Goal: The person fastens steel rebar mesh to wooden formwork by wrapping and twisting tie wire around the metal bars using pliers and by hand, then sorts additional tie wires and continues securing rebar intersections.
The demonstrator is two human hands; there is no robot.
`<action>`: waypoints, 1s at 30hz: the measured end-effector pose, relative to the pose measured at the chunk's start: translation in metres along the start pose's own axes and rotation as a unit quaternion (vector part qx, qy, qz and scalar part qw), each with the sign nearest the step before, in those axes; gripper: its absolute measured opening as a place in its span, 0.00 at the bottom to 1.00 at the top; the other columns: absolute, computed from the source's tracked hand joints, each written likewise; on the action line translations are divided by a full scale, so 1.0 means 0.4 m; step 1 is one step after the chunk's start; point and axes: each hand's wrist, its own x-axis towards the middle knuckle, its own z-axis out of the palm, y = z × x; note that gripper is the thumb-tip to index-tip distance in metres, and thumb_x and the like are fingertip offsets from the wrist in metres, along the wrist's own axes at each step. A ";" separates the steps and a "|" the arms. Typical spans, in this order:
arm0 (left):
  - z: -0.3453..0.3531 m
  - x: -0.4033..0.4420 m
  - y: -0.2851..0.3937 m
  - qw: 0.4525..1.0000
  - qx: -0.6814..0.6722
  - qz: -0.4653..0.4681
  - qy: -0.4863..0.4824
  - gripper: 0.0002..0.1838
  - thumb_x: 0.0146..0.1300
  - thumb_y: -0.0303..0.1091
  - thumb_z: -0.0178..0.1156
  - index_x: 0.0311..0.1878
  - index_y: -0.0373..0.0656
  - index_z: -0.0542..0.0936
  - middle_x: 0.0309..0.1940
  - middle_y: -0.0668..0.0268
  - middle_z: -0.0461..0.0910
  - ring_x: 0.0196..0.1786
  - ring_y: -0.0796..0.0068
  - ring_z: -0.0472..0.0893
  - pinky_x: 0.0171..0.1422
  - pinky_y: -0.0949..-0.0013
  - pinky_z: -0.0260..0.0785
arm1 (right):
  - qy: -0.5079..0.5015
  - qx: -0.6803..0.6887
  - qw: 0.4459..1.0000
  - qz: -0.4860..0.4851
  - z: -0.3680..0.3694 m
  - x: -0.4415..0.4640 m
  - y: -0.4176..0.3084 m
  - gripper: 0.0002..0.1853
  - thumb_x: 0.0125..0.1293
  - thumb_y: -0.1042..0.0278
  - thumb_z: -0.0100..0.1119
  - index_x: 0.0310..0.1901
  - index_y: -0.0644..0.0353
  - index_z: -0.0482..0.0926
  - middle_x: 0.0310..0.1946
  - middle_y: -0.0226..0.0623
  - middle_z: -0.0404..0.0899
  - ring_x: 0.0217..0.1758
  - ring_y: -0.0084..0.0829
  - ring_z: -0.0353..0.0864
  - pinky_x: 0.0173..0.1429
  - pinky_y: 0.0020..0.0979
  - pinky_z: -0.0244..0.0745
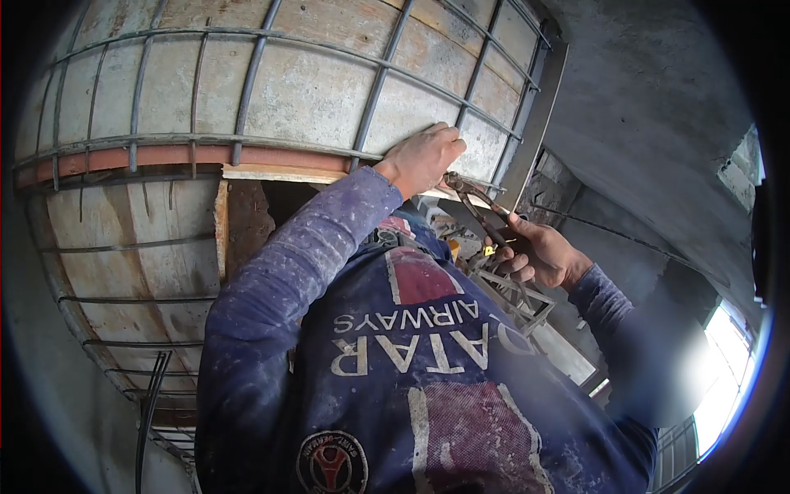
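Observation:
My left hand is closed, its fingers curled against the pale boards beside the lowest bar of the steel rebar grid. What lies between these fingers is hidden. Lower and to the right, my right hand is wrapped round the handles of metal pincers. The pincer head touches or nearly touches the bar at the board edge, just right of my left hand. A small yellow mark shows by the right fingers.
A reddish strip runs under the grid at the left. More boards with bars stand below it. Dark cables hang at lower left. A metal frame stands beyond my right hand, and a grey wall rises at the right.

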 end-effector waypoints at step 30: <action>-0.011 0.008 -0.001 0.999 0.005 -0.025 -0.031 0.25 0.41 0.21 0.74 0.47 0.37 0.79 0.45 0.56 0.78 0.55 0.53 0.78 0.64 0.57 0.74 | 0.198 -0.718 0.635 -0.204 0.025 -0.009 -0.052 0.38 0.76 0.31 0.44 0.41 0.70 0.78 0.22 0.50 0.77 0.26 0.49 0.81 0.34 0.47 0.73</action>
